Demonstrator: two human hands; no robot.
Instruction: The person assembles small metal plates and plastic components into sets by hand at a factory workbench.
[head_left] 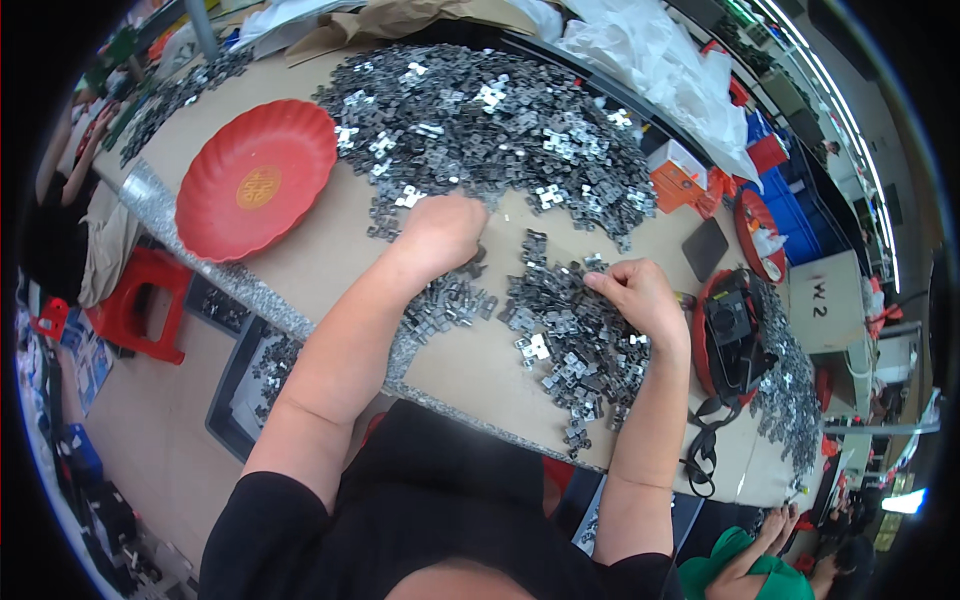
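Small flat metal pieces, dark grey and silver with cut-out edges, lie in heaps on the table. My left hand [443, 236] is closed with its fingers curled downward, between the large far heap [500, 130] and a smaller near-left heap [440, 306]. Its fingertips are hidden, so what it holds does not show. My right hand [643, 298] is closed, thumb pressed against the curled index finger, at the upper edge of the near-right heap [575, 335]. Anything in that pinch is too small to make out.
A red scalloped plate [222, 215] sits at the table's left edge. To the right stands a red bowl [708, 372] holding a black device [735, 318] with a strap. A grey bin [222, 405] is below the table, near a red stool [150, 305]. Another person in green [745, 570] works lower right.
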